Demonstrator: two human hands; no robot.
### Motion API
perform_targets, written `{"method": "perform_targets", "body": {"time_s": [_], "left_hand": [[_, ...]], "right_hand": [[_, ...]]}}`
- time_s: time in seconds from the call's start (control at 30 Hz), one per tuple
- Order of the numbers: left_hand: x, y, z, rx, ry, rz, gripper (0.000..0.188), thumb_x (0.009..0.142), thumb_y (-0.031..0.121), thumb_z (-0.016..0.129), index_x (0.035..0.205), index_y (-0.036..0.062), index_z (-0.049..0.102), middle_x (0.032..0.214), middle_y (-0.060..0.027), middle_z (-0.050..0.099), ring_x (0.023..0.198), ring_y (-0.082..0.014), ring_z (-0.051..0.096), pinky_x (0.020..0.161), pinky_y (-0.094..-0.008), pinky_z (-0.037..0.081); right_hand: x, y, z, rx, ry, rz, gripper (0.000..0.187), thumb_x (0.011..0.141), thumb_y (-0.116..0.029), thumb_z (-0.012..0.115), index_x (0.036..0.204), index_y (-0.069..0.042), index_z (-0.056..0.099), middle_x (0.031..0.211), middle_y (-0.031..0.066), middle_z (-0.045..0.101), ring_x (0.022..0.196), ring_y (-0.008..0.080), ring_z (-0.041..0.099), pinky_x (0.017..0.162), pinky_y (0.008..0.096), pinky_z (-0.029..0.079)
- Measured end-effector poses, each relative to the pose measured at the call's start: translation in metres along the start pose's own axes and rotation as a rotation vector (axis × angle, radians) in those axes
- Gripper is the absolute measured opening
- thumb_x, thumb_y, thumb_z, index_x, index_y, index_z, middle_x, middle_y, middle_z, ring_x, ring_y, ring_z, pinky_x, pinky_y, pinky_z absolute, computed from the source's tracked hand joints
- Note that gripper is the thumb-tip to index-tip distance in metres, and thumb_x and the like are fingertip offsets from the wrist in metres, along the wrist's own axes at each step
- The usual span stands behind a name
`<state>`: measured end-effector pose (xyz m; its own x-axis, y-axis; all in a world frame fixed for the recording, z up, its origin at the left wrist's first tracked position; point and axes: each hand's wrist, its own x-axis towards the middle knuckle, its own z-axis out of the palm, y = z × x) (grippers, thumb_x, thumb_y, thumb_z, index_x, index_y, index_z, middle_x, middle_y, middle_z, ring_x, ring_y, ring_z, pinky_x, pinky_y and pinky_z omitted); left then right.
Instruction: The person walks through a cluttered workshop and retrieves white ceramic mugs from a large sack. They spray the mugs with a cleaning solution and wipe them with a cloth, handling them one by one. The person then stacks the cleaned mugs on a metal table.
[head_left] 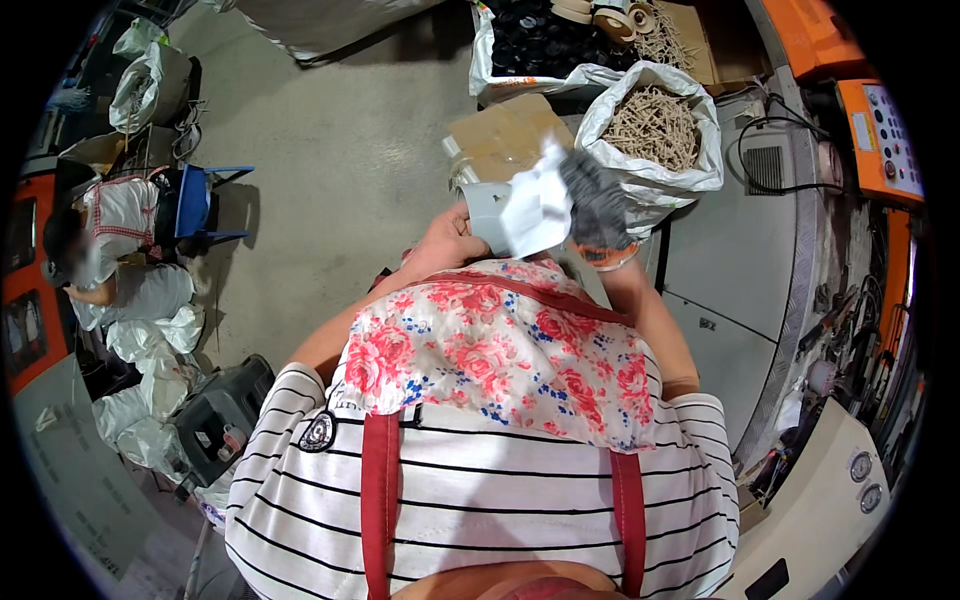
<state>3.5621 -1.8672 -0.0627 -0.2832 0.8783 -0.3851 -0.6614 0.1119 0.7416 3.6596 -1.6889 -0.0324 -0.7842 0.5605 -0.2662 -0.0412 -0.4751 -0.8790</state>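
My bare left hand (447,242) grips the left side of a grey, curved plastic-looking piece (488,212) in front of my apron. Over the right part of that piece lies a crumpled white cloth (540,208), smeared by motion at its top. My right hand (598,205), in a dark grey knitted glove with an orange cuff, closes on the cloth's right edge; its fingertips are blurred. The cloth hides much of the grey piece, so its full shape does not show.
Beyond my hands sits a brown cardboard box (510,135). A white sack (655,135) of tan stick-like parts stands to its right, behind it a sack of black parts (545,45). An orange control panel (880,140) is at right. Another person (125,215) sits by a blue stool (195,200) at left.
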Motion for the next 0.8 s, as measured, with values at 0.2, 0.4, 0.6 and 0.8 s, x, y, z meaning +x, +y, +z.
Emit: {"method": "perform_targets", "body": {"time_s": [0.2,0.4,0.6,0.8], "left_hand": [[-0.001,0.007,0.016,0.017,-0.045,0.04,0.044,0.073,-0.011,0.047,0.116,-0.0013,0.046,0.107,-0.0064,0.058,0.096,-0.0131,0.055,0.083,-0.0261,0.043],[0.0,-0.021,-0.002,0.1,-0.107,0.098,0.045,0.072,-0.012,0.047,0.115,-0.0009,0.047,0.1,-0.0025,0.058,0.088,-0.0084,0.054,0.075,-0.0214,0.042],[-0.005,0.003,0.009,-0.041,0.069,0.087,0.051,0.069,-0.015,0.048,0.119,-0.0051,0.044,0.11,-0.0128,0.057,0.101,-0.0191,0.056,0.088,-0.0302,0.043],[-0.003,-0.017,-0.007,0.384,0.14,0.0,0.04,0.07,-0.011,0.051,0.11,-0.0036,0.053,0.1,-0.0098,0.062,0.093,-0.0148,0.058,0.082,-0.0266,0.044]], "right_hand": [[-0.006,0.03,0.013,-0.961,-0.22,-0.435,0.02,0.074,-0.019,0.067,0.083,-0.004,0.058,0.086,0.012,0.059,0.082,0.0272,0.056,0.076,0.0344,0.043],[0.02,0.052,0.009,-1.053,0.001,-0.365,0.024,0.078,-0.025,0.062,0.083,-0.003,0.053,0.085,0.0172,0.058,0.079,0.0328,0.055,0.07,0.0402,0.043],[0.077,0.025,-0.053,-0.532,0.304,-0.354,0.027,0.083,-0.027,0.057,0.091,-0.001,0.054,0.084,0.0142,0.06,0.072,0.0311,0.056,0.069,0.0349,0.046],[0.027,0.029,0.054,-1.438,-0.331,-0.61,0.019,0.077,-0.011,0.048,0.093,-0.006,0.057,0.081,0.0169,0.062,0.076,0.0317,0.059,0.071,0.04,0.047]]}}
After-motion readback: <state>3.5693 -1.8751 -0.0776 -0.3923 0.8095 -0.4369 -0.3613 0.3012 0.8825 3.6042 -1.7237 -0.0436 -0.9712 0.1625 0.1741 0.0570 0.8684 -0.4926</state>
